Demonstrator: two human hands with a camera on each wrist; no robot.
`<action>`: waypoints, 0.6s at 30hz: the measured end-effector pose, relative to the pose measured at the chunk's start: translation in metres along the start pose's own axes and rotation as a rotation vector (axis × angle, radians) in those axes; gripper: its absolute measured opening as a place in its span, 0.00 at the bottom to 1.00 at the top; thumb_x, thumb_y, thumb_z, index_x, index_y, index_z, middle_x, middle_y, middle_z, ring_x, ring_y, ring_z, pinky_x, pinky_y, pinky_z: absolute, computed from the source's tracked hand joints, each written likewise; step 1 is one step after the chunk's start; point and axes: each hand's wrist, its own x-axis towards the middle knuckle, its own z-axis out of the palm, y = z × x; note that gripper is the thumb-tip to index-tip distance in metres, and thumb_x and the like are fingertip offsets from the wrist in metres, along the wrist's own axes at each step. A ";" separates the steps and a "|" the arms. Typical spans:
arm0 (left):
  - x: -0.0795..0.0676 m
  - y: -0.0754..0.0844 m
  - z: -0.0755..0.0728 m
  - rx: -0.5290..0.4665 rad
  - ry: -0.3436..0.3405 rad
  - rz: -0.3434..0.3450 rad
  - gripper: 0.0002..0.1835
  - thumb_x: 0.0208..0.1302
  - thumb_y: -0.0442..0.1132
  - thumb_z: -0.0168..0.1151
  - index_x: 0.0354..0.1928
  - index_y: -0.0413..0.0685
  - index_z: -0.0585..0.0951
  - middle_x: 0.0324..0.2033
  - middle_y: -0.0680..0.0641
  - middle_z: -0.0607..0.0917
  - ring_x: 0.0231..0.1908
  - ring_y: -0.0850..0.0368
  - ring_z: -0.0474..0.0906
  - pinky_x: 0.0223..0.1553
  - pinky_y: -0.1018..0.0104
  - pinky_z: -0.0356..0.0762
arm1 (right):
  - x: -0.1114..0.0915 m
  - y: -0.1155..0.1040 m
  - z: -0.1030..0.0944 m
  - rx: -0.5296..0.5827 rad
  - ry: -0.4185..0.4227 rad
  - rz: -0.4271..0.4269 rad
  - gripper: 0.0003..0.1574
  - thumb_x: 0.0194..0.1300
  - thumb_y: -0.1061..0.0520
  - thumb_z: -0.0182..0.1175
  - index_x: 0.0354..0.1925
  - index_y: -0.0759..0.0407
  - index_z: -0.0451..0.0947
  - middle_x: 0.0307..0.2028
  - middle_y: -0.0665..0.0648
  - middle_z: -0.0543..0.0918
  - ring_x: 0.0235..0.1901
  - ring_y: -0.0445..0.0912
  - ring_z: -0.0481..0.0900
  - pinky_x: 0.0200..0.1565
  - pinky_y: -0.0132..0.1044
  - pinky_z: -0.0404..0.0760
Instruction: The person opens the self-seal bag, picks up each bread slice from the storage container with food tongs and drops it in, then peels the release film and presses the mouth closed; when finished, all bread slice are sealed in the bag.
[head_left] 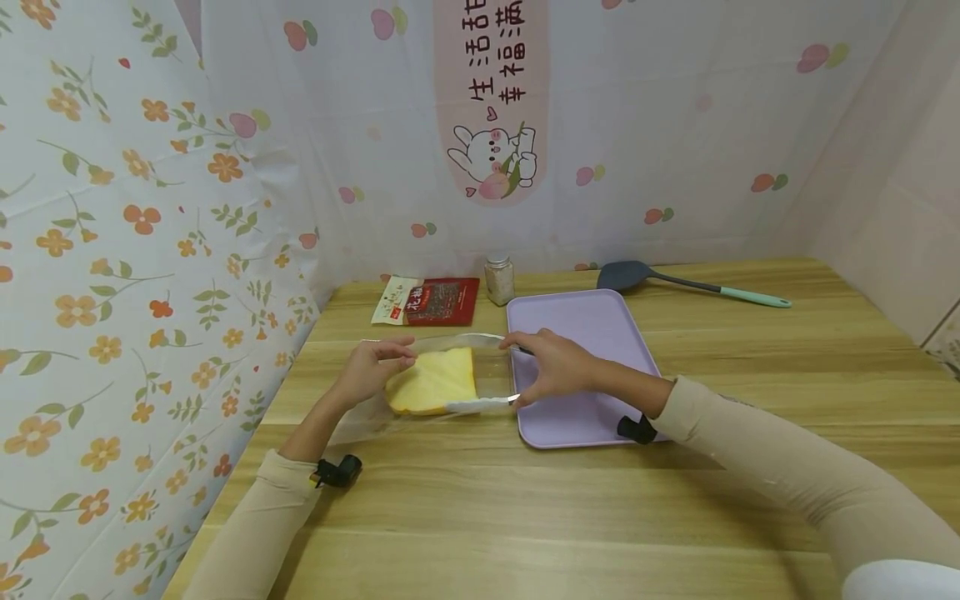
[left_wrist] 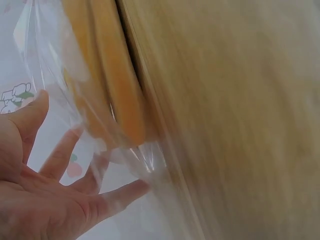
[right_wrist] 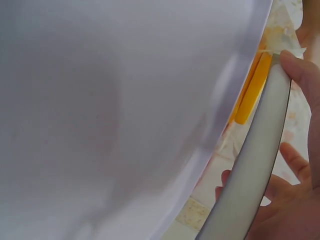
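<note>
The left hand [head_left: 371,368] has its fingers spread and touches the clear bag [head_left: 492,375] around the bread [head_left: 433,380]. The right hand [head_left: 558,363] spreads wide, touching the bag's end.

The left hand [head_left: 367,372] has its fingers [left_wrist: 59,156] loosely spread. The right hand [head_left: 558,364] bends its thumb [right_wrist: 300,72] well away from its other fingers. Behind each hand, a bare wrist [head_left: 311,429] meets a beige sleeve [head_left: 772,467]; both arms angle inward.

Near the worktop's [head_left: 525,533] far left corner I see a spice packet [head_left: 426,302], a lidded jar [head_left: 499,281] beside it; a spatula [head_left: 624,273] lies toward the far right.
</note>
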 end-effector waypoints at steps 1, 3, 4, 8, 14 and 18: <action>0.000 0.000 0.000 0.010 0.000 0.004 0.09 0.68 0.34 0.63 0.43 0.35 0.87 0.61 0.37 0.78 0.57 0.37 0.77 0.51 0.49 0.80 | -0.001 0.000 0.000 -0.005 0.002 0.002 0.58 0.38 0.37 0.82 0.65 0.51 0.71 0.58 0.57 0.78 0.49 0.55 0.74 0.44 0.48 0.76; 0.000 0.000 0.001 0.029 0.002 0.013 0.08 0.68 0.33 0.63 0.43 0.35 0.87 0.61 0.36 0.78 0.57 0.37 0.78 0.51 0.49 0.80 | -0.002 -0.001 0.000 -0.020 0.006 0.003 0.58 0.38 0.36 0.81 0.65 0.51 0.71 0.57 0.58 0.79 0.48 0.55 0.74 0.43 0.47 0.76; 0.000 0.001 0.001 0.037 0.004 0.016 0.08 0.68 0.33 0.63 0.42 0.35 0.87 0.60 0.36 0.78 0.56 0.37 0.78 0.51 0.48 0.80 | -0.003 -0.002 0.000 -0.026 0.007 0.008 0.58 0.38 0.35 0.81 0.65 0.50 0.71 0.56 0.58 0.80 0.47 0.55 0.75 0.42 0.47 0.76; 0.000 0.002 0.003 0.058 0.008 0.034 0.07 0.68 0.31 0.63 0.41 0.34 0.86 0.60 0.34 0.78 0.56 0.35 0.78 0.50 0.48 0.80 | -0.006 -0.004 0.000 -0.059 0.019 0.014 0.57 0.37 0.33 0.80 0.63 0.48 0.72 0.52 0.58 0.81 0.45 0.52 0.74 0.37 0.44 0.76; -0.001 0.003 0.003 0.040 0.005 0.026 0.06 0.68 0.31 0.62 0.41 0.35 0.86 0.61 0.35 0.78 0.57 0.35 0.77 0.51 0.48 0.80 | -0.007 -0.004 0.001 -0.110 0.018 0.013 0.56 0.37 0.29 0.78 0.62 0.46 0.73 0.45 0.56 0.82 0.41 0.48 0.74 0.32 0.40 0.75; 0.000 0.003 0.003 0.029 0.008 0.022 0.06 0.68 0.31 0.62 0.41 0.35 0.86 0.61 0.36 0.78 0.57 0.35 0.77 0.50 0.48 0.80 | -0.009 -0.005 0.000 -0.124 0.030 0.002 0.56 0.36 0.26 0.77 0.61 0.46 0.73 0.42 0.56 0.82 0.39 0.47 0.74 0.30 0.40 0.74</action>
